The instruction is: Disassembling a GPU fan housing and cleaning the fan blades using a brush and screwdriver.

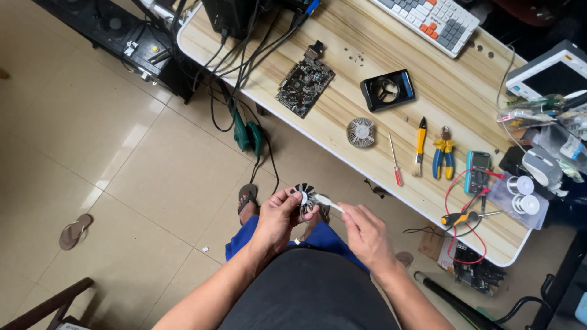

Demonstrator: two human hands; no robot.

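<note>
Two hands pinch: left hand (278,217) fan (304,197), right hand (365,235) white strip (330,203) pointing at it

A: Hands, lower centre of frame?
B: Left hand (276,217) grips a small black fan rotor (304,195); right hand (365,235) pinches a white strip (329,203) whose tip touches the rotor.

A: Table, upper right?
B: Wooden table (367,55) bearing circuit board (305,81), black fan frame (387,90), round heatsink (361,132), red screwdriver (395,161), yellow brush (419,146), pliers (444,153), multimeter (477,172), keyboard (435,18).
</note>
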